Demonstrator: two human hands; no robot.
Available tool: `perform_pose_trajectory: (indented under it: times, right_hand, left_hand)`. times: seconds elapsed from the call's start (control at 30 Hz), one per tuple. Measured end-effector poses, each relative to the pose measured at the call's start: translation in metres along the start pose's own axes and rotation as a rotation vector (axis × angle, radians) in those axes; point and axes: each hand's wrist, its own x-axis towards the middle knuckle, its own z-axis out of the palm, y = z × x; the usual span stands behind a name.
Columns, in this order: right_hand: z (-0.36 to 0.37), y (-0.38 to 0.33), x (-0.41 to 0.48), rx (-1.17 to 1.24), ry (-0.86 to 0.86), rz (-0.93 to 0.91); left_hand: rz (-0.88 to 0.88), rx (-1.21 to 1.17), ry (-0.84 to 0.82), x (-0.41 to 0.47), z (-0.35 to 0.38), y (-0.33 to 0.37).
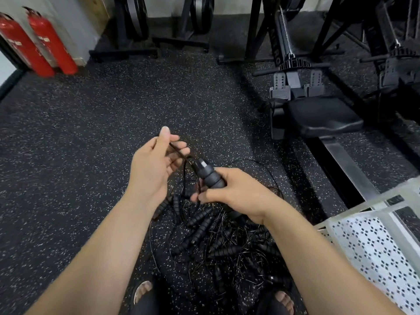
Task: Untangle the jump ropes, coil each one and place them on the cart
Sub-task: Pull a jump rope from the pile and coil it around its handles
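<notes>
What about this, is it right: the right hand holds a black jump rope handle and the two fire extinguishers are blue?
Not quite. In the head view the right hand does hold the black jump rope handle, but the two fire extinguishers are red, not blue.

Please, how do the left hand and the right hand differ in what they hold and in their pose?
The left hand pinches the thin cord; the right hand grips the thick ribbed handle. The left hand shows its palm; the right hand shows its back. Both hold what seems to be one rope, above the tangled pile.
</notes>
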Motion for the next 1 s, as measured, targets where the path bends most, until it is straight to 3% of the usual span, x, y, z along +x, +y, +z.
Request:
perform_pose_trajectory:
  times: [0.17, 0.27, 0.33, 0.5, 0.6, 0.7, 0.87, 1.0]
  right_hand:
    - [0.0, -0.007, -0.003, 0.262, 0.054, -0.122]
    - [-0.004, -0.013, -0.005, 0.395, 0.154, -0.192]
    - [-0.008, -0.015, -0.006, 0.478, 0.236, -0.22]
    - [-0.022, -0.017, -0.009, 0.598, 0.424, -0.248]
    - [-0.032, -0.018, -0.011, 0.667, 0.49, -0.276]
    - [-0.044, -0.017, -0.01, 0.793, 0.545, -0.297]
    - [-0.057, -0.005, -0.005, 0.879, 0.537, -0.242]
    - [-0.053, 0.005, -0.001, 0.696, 0.407, -0.06]
  left_hand:
    - [-0.112, 0.037, 0.035, 0.003, 0.001, -0.011]
    - [-0.052, 0.221, 0.038, -0.004, 0.008, -0.017]
    - [-0.034, 0.31, -0.041, -0.015, 0.015, -0.018]
    - [-0.137, 0.359, -0.414, -0.04, 0.038, -0.02]
    - [-0.154, 0.433, -0.543, -0.046, 0.042, -0.026]
    - [-0.096, 0.657, -0.624, -0.046, 0.038, -0.032]
    - [-0.014, 0.728, -0.645, -0.046, 0.037, -0.03]
    - [0.079, 0.63, -0.538, -0.044, 0.035, -0.016]
